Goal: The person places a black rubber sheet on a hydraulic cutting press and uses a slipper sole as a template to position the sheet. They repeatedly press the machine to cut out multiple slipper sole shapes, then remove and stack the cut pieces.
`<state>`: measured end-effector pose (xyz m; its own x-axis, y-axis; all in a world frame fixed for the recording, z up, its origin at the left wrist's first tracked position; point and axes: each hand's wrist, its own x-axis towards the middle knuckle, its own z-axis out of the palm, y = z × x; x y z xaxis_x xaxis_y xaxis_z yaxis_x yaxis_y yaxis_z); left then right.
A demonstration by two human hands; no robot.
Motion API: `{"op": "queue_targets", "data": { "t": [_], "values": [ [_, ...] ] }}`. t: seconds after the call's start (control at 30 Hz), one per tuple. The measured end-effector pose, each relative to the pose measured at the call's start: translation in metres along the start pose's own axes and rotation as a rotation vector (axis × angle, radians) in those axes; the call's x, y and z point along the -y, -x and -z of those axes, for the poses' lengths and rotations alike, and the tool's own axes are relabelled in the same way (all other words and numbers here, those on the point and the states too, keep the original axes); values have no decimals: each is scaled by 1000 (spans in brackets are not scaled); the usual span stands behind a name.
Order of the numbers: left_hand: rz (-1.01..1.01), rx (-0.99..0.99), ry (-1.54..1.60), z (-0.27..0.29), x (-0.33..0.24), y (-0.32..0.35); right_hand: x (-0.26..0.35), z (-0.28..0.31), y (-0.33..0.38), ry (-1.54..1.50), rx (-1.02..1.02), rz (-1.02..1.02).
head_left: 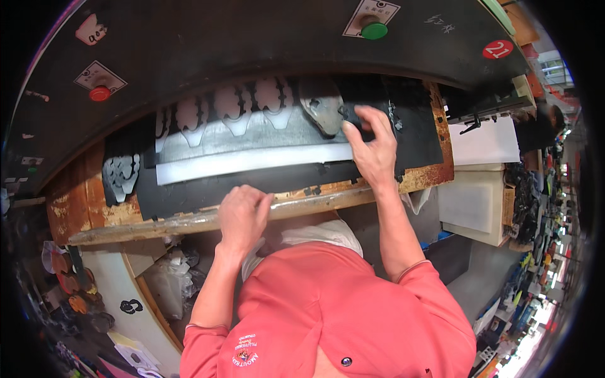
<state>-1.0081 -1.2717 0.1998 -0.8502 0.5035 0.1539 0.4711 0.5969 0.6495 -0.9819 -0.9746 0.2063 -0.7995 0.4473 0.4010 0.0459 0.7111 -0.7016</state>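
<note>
One red button [99, 93] sits at the left of the overhead beam [239, 38], set on its front face presumably for easy reach. Below it, one cluster of grey cut pieces [120, 176], too overlapped to count, lies at the left of the desk [82, 205], apparently to keep off the work area. Next comes one pale sheet [252, 160] on a dark mat [419, 146], bearing four pinkish lobed shapes [191, 114] in a row, the leftmost only partly visible. The left hand [242, 217] is curled at the one near rail [170, 225], perhaps for steadiness; its palm is hidden, so I cannot tell whether it grips. Right of the row lies one metal die [322, 108], seemingly placed close to save material. The right hand [373, 142] curves beside its right edge, thumb and fingers parted; contact cannot be told. One green button [374, 30] is on the beam's right.
</note>
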Motion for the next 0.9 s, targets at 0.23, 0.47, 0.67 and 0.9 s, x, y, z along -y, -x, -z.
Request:
{"op": "queue_targets", "data": {
  "t": [0.23,0.47,0.67,0.9],
  "values": [
    [-283,-47,285,-17,-19,-106,10,-69,-54,269,255,17],
    [-328,49,16,-57,3,-146,-6,-50,-63,-119,184,-141],
    [-333,-6,10,-58,-4,-145,-24,-15,-73,-965,224,-607],
    [-35,311,521,-80,-62,-171,-29,-20,-70,-1002,120,-701]
  ]
}}
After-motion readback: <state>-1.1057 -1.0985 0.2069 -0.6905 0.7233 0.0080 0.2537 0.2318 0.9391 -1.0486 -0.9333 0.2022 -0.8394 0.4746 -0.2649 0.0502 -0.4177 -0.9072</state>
